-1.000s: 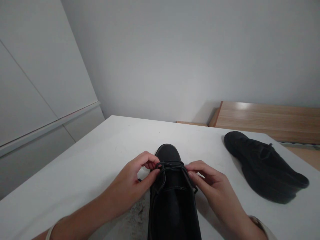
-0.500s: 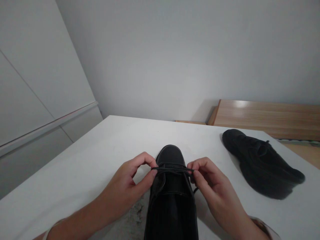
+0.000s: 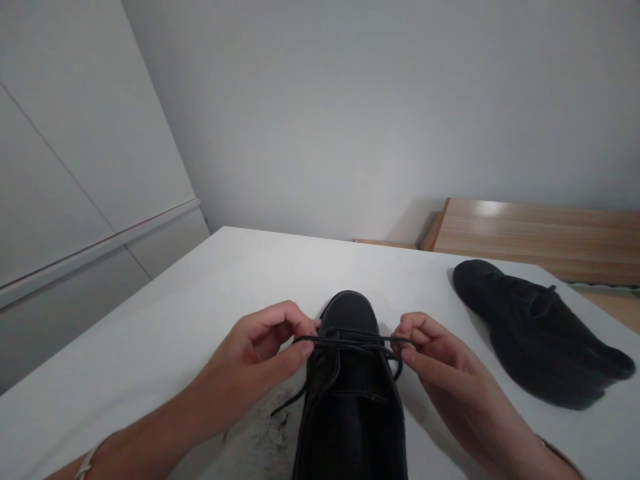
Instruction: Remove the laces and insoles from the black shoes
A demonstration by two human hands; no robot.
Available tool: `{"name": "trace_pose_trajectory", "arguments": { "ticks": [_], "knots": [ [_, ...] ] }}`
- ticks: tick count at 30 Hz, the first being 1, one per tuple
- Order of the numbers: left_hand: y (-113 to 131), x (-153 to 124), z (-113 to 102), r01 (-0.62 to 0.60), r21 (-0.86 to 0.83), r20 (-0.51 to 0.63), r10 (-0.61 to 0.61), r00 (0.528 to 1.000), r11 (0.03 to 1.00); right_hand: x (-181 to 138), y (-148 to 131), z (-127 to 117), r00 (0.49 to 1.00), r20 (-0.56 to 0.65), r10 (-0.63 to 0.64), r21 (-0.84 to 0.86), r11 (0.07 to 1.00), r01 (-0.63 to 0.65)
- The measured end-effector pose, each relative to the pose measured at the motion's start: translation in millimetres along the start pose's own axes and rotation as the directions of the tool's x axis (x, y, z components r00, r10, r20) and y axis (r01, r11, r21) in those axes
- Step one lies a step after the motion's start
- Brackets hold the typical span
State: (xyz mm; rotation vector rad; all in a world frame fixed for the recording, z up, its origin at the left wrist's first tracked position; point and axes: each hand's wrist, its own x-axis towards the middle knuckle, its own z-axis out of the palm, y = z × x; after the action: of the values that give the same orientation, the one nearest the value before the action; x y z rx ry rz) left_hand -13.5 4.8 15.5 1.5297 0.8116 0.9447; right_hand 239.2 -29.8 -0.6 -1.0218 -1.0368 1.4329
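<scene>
The white table (image 3: pixel 240 267) spreads out in front of me, its far edge running close to the pale grey wall (image 3: pixel 320 120). Near me, left of the shoe (image 3: pixel 350 407), its top is marked by a patch of dark smudges (image 3: pixel 273 433). The shoe stands on the table straight before me, toe pointing away, its heel end cut off by the bottom of my view.

My left grip (image 3: pixel 257 357) pinches the black lace (image 3: pixel 350 344) between thumb and forefinger, just beside the shoe's left edge. My right grip (image 3: pixel 445 370) pinches it on the other side, thumb against fingers, so that it runs nearly level across the front of the shoe. A loop hangs by the right edge, and a loose end trails out below my left grip.

To the right, the second shoe (image 3: pixel 530 340) lies at a slant on the table, well apart from the first, its toe toward the wall. Past the table's far right corner sits a low wooden unit (image 3: pixel 530 230) with a glint of light on top; a soft shadow falls on the wall beside it. White panels (image 3: pixel 90 120) fill the left of the room, crossed by a slanting ledge (image 3: pixel 150 224).
</scene>
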Motion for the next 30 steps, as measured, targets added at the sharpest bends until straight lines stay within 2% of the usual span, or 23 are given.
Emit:
{"name": "trace_pose_trajectory", "arguments": {
  "ticks": [4,7,10,14,17,22,24,26,28,30],
  "knots": [
    [0,2,0,0.056,0.017,-0.034,-0.056,0.998,0.998,1,-4,1,0.999,-0.044,-0.025,-0.021,0.999,0.024],
    [1,3,0,0.080,0.178,-0.089,-0.065,0.994,0.981,2,-4,-1,0.998,-0.068,-0.003,-0.025,1.000,0.001],
    [2,4,-1,0.113,0.377,-0.092,-0.084,0.992,0.919,4,-5,-6,0.996,-0.073,0.052,-0.043,0.998,-0.055],
    [3,7,-1,0.088,0.516,-0.005,-0.099,0.995,0.852,6,-8,-13,0.990,0.032,0.140,-0.229,0.965,-0.129],
    [4,7,-2,0.054,0.524,0.031,-0.083,0.996,0.850,7,-9,-15,0.986,0.096,0.139,-0.365,0.926,-0.095],
    [4,6,-13,0.024,0.387,-0.066,0.002,0.998,0.922,4,-15,-15,0.997,0.075,0.011,-0.575,0.817,0.034],
    [3,7,-17,0.028,0.244,-0.083,-0.008,0.997,0.969,2,-17,-14,0.990,0.052,-0.133,-0.682,0.720,0.132],
    [2,9,-18,0.064,0.035,-0.089,-0.061,0.994,0.997,1,-18,-14,0.949,0.022,-0.313,-0.741,0.632,0.226],
    [3,10,-17,0.082,-0.182,-0.078,-0.097,0.992,0.980,1,-17,-15,0.898,-0.034,-0.439,-0.726,0.629,0.280],
    [3,10,-15,0.066,-0.330,-0.070,-0.094,0.993,0.942,3,-14,-16,0.872,-0.125,-0.473,-0.666,0.691,0.280]
  ]
}}
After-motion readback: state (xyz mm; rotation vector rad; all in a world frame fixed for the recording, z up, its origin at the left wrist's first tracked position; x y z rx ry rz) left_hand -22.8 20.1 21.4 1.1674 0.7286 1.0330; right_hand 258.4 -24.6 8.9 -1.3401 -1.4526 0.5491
